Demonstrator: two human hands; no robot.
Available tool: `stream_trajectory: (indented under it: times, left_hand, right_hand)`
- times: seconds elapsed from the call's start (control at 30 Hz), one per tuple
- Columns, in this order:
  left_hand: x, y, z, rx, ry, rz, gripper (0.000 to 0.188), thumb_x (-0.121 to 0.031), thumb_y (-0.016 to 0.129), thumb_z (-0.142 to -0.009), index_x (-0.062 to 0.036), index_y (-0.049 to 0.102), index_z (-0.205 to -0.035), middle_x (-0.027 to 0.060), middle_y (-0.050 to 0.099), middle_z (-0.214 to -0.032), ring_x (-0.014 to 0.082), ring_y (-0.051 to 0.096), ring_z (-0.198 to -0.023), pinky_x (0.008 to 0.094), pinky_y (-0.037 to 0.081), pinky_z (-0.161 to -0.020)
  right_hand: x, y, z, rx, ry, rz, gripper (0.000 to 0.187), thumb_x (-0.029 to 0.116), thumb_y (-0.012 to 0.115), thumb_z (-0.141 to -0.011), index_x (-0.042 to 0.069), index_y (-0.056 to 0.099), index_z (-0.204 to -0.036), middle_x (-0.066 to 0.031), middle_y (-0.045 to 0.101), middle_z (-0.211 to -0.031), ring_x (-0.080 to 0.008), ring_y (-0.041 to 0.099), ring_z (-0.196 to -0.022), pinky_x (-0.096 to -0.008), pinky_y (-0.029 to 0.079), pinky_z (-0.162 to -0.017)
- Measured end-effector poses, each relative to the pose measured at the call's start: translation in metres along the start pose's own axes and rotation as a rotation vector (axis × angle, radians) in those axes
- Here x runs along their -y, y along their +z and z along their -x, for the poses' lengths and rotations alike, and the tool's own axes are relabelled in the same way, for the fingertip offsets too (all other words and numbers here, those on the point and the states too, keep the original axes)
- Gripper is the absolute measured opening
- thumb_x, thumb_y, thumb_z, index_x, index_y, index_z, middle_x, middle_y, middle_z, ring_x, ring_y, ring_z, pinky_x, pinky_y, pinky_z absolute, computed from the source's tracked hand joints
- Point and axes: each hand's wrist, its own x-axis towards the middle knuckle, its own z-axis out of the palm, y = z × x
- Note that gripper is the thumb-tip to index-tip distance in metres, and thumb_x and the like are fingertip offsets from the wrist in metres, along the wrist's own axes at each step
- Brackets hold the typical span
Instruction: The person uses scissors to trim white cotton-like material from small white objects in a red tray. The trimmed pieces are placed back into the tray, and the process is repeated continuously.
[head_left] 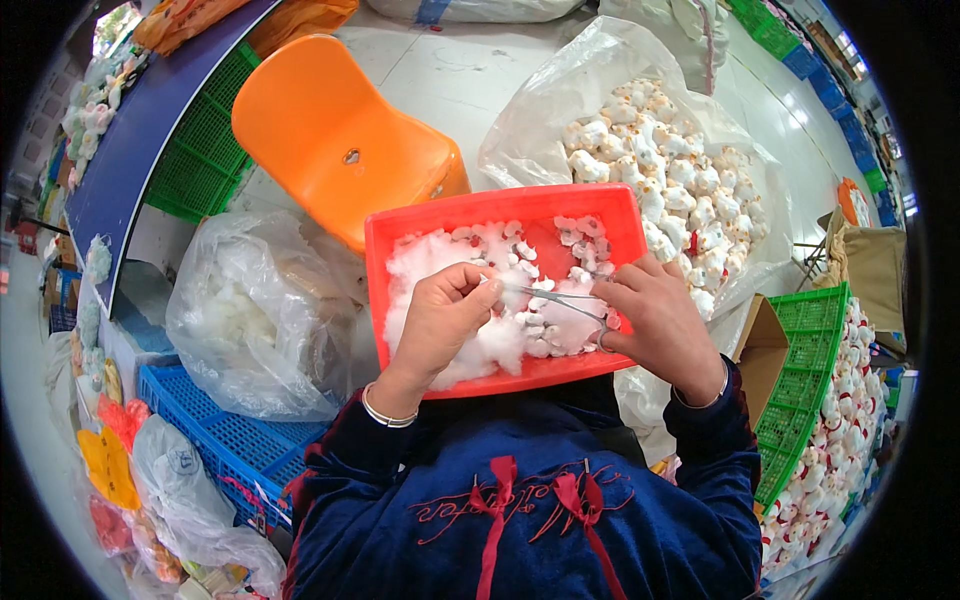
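Over a red plastic tub (500, 384), my right hand (660, 315) holds metal forceps (550, 295), with fingers at the ring handles, which are spread apart. Their tip points left and meets the pinched fingertips of my left hand (440, 325). Those fingertips close on something small and whitish, mostly hidden by the fingers. Fluffy white stuffing (420, 262) fills the left side of the tub. Several small white and grey plush pieces (582, 240) lie at its back right, with more around the middle beneath the forceps.
Behind the tub stands an orange chair (350, 130). A clear bag of white plush pieces (640, 140) lies at back right, and a bag of stuffing (255, 310) at left on a blue crate (230, 425). At right, a green crate (800, 380) leans near many small plush toys (835, 440).
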Motion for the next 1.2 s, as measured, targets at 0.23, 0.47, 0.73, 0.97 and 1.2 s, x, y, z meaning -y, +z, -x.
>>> stream_trajectory:
  times: [0.23, 0.47, 0.73, 0.97, 1.2]
  left_hand:
    - [0.011, 0.003, -0.003, 0.024, 0.060, -0.047, 0.014, -0.012, 0.069, -0.100, -0.0005, 0.073, -0.107, -0.0019, 0.067, -0.083, 0.0016, 0.053, -0.070, 0.0188, 0.042, -0.061]
    - [0.007, -0.001, 0.003, -0.042, 0.244, -0.259, 0.012, -0.006, 0.070, -0.096, -0.0007, 0.073, -0.106, -0.0027, 0.067, -0.085, 0.0025, 0.055, -0.072, 0.0192, 0.045, -0.066]
    - [-0.001, 0.006, 0.008, -0.047, 0.371, -0.441, 0.020, 0.000, 0.069, -0.092, -0.0005, 0.074, -0.111, -0.0010, 0.070, -0.092, 0.0042, 0.058, -0.080, 0.0202, 0.048, -0.073]
    - [-0.001, 0.005, 0.008, -0.023, 0.248, -0.256, 0.021, -0.004, 0.068, -0.097, 0.0019, 0.073, -0.117, 0.0004, 0.069, -0.088, 0.0057, 0.059, -0.076, 0.0223, 0.049, -0.070]
    - [0.003, -0.002, 0.001, 0.109, 0.110, -0.125, 0.018, -0.006, 0.066, -0.099, 0.0007, 0.073, -0.115, -0.0021, 0.064, -0.081, 0.0021, 0.049, -0.064, 0.0194, 0.037, -0.057]
  right_hand:
    - [0.003, 0.007, -0.007, 0.121, -0.053, -0.088, 0.030, 0.019, 0.079, -0.076, 0.011, 0.073, -0.104, -0.0070, 0.065, -0.089, -0.0289, 0.063, -0.094, -0.0438, 0.044, -0.081]
    - [-0.017, -0.003, 0.002, -0.003, -0.019, -0.234, 0.046, 0.024, 0.085, -0.068, 0.008, 0.072, -0.109, -0.0077, 0.066, -0.099, -0.0288, 0.061, -0.101, -0.0416, 0.047, -0.088]
    - [-0.006, 0.002, -0.005, 0.050, -0.020, -0.150, 0.040, 0.024, 0.085, -0.070, 0.010, 0.074, -0.106, -0.0071, 0.066, -0.096, -0.0280, 0.062, -0.102, -0.0409, 0.047, -0.087]
    - [-0.007, 0.001, -0.005, 0.099, -0.016, -0.193, 0.027, 0.021, 0.081, -0.074, 0.009, 0.075, -0.098, -0.0077, 0.066, -0.084, -0.0295, 0.065, -0.089, -0.0426, 0.046, -0.077]
    - [-0.003, 0.009, -0.008, 0.120, -0.036, -0.192, 0.033, 0.020, 0.081, -0.073, 0.009, 0.074, -0.103, -0.0086, 0.067, -0.088, -0.0300, 0.065, -0.093, -0.0429, 0.046, -0.080]
